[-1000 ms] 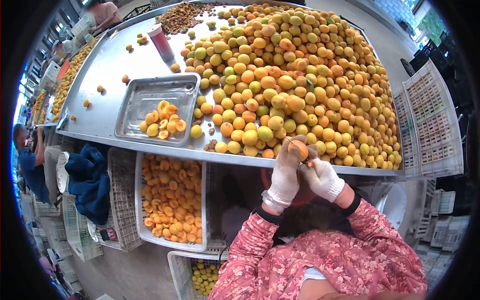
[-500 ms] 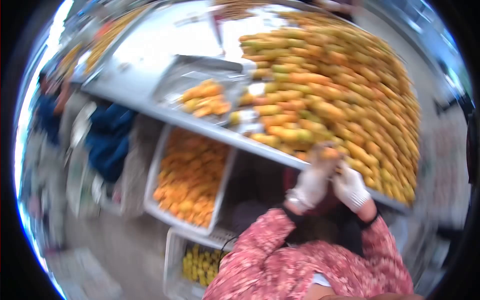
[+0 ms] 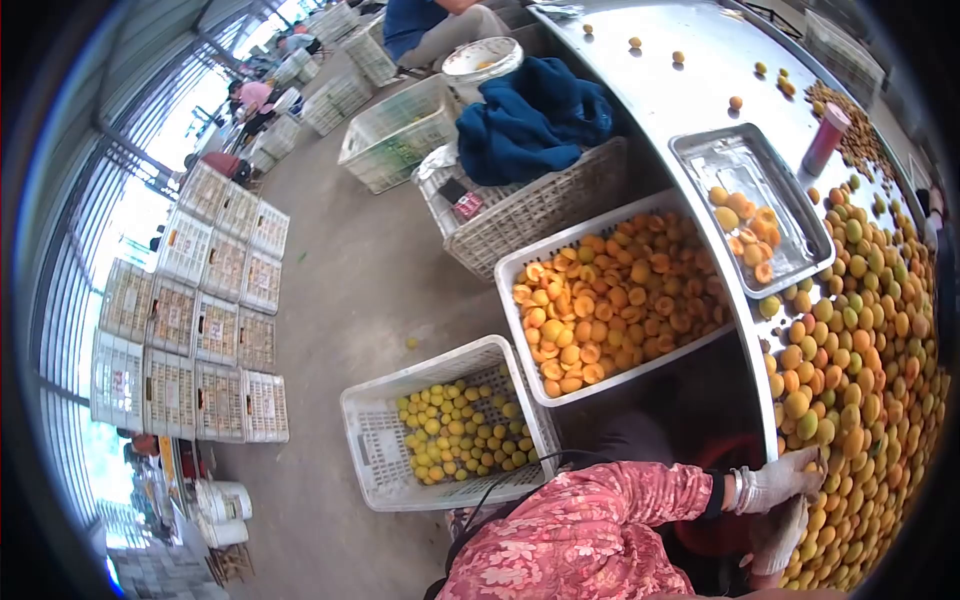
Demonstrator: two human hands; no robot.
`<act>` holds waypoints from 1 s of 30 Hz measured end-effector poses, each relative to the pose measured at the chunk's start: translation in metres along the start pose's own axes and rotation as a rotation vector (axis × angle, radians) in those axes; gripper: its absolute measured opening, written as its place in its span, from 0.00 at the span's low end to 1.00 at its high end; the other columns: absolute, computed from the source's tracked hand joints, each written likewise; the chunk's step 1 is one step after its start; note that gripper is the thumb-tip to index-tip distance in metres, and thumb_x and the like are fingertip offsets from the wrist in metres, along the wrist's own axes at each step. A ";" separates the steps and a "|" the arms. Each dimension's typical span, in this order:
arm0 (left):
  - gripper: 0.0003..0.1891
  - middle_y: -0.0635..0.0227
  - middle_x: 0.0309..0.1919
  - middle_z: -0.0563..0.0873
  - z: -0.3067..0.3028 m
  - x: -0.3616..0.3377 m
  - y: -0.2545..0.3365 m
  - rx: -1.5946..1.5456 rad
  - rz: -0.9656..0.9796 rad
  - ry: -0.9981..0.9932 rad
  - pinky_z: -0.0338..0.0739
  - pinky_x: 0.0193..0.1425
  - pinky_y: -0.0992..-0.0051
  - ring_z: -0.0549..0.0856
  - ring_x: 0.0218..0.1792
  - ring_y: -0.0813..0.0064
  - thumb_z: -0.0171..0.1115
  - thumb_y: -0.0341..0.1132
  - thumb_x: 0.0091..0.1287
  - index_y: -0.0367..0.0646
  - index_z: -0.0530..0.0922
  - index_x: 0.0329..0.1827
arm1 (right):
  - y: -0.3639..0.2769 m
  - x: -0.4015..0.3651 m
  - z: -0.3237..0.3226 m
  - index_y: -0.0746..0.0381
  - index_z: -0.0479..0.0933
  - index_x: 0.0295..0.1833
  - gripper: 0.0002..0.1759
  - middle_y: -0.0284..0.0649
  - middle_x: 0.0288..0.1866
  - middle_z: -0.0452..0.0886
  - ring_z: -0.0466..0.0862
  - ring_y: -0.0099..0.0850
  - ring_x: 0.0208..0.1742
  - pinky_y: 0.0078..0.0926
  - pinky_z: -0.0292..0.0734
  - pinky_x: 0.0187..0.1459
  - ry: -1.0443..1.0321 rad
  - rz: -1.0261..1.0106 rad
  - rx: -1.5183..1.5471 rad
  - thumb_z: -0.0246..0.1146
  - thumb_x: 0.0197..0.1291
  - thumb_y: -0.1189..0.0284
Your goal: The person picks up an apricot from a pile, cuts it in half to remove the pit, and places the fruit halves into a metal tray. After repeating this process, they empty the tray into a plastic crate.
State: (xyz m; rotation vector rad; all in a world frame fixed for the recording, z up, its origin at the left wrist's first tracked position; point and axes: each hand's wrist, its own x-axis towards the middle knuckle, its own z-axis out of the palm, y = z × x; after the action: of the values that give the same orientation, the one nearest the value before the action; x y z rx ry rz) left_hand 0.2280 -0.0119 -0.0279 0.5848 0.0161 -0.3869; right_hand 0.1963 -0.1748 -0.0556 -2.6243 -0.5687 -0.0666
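Both my hands wear white knit gloves and are close together at the metal table's near edge, at lower right. My left hand (image 3: 778, 484) reaches in above, its fingers curled beside a heap of yellow-orange apricots (image 3: 850, 385). Just below it, my right hand (image 3: 779, 541) has its fingers closed; whatever the two hold is hidden. A metal tray (image 3: 735, 172) lies on the table beyond the heap, with several apricots and apricot halves (image 3: 752, 240) inside. Below the table edge stands a white crate (image 3: 507, 290) filled with orange apricot halves (image 3: 620, 300).
A second crate (image 3: 372, 460) with yellow-green apricots stands on the floor. Behind are a crate with blue cloth (image 3: 530, 120), a white bucket (image 3: 482, 62) and a seated person (image 3: 430, 30). Stacked crates (image 3: 200, 310) line the left. A reddish cup (image 3: 826, 138) stands on the table.
My view has swung left, so the table and my hands now appear farther right, and the floor and stacked crates show. An orange fruit visible at my fingers earlier is now hidden.
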 end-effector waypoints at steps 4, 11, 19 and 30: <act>0.09 0.73 0.32 0.79 0.002 0.000 0.010 -0.032 -0.005 -0.030 0.77 0.40 0.79 0.80 0.34 0.82 0.63 0.29 0.65 0.45 0.74 0.45 | -0.016 0.003 0.000 0.72 0.73 0.58 0.17 0.49 0.45 0.82 0.82 0.36 0.46 0.30 0.77 0.47 0.237 0.594 0.847 0.57 0.64 0.79; 0.19 0.68 0.52 0.80 -0.008 -0.001 0.016 0.200 -0.019 -0.174 0.75 0.60 0.74 0.78 0.54 0.79 0.57 0.28 0.72 0.43 0.72 0.65 | -0.069 0.018 -0.049 0.60 0.60 0.75 0.38 0.56 0.40 0.84 0.87 0.52 0.39 0.43 0.83 0.41 0.180 0.372 0.044 0.65 0.60 0.73; 0.24 0.63 0.55 0.80 -0.006 0.004 0.005 -0.028 -0.151 -0.151 0.79 0.60 0.74 0.81 0.55 0.73 0.56 0.23 0.69 0.41 0.68 0.69 | -0.057 0.026 -0.041 0.58 0.56 0.78 0.38 0.42 0.39 0.86 0.86 0.34 0.33 0.30 0.82 0.36 0.229 0.284 0.570 0.61 0.63 0.74; 0.20 0.52 0.65 0.73 -0.002 0.004 0.009 -0.244 -0.098 -0.068 0.74 0.71 0.61 0.75 0.68 0.59 0.47 0.27 0.75 0.37 0.64 0.69 | -0.067 0.025 -0.062 0.59 0.69 0.52 0.11 0.28 0.21 0.69 0.66 0.18 0.13 0.17 0.60 0.14 0.369 0.753 1.375 0.60 0.68 0.71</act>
State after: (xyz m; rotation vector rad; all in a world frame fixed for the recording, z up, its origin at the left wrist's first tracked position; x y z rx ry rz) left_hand 0.2349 -0.0053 -0.0249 0.3298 0.0264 -0.4920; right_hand 0.1952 -0.1385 0.0315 -1.2640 0.4323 0.0624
